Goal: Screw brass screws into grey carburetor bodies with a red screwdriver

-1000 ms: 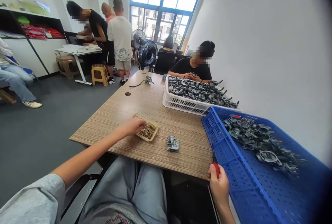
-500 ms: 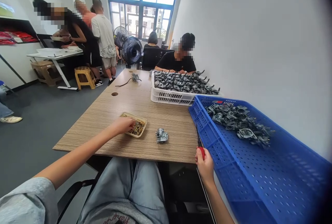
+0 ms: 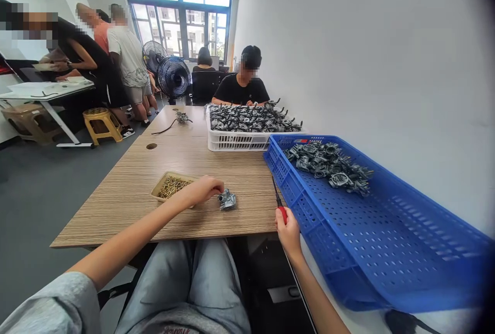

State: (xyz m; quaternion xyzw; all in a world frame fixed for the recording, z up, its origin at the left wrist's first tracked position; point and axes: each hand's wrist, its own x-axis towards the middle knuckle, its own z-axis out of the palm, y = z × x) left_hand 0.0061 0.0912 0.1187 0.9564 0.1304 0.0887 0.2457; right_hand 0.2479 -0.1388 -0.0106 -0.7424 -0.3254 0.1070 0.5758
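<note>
Sitting at wood-grain table [image 3: 124,200]: long blue crate [image 3: 346,267] on right, metal castings [image 3: 328,164] heaped toward far end, and white crate [image 3: 240,143] beyond, packed with similar ones. Shallow tray [image 3: 157,189] to left, partly behind left forearm. Right hand [image 3: 288,228] near front table edge, wrapped around red handle of screwdriver [image 3: 281,208] — shaft angled away and slightly left, alongside blue crate. Left hand [image 3: 207,189] just past tray, fingers drawn together at upper-left edge of single casting [image 3: 227,200]. Can't tell contact from near miss, nor anything pinched. Key relation: single casting on tabletop between tray and screwdriver, just right of left fingertips and slightly nearer the lap — left hand clearly closer, right hand well apart. Compact shape, long axis unclear. Smallest: brass-coloured fasteners [image 3: 172,187], loose in tray.
</note>
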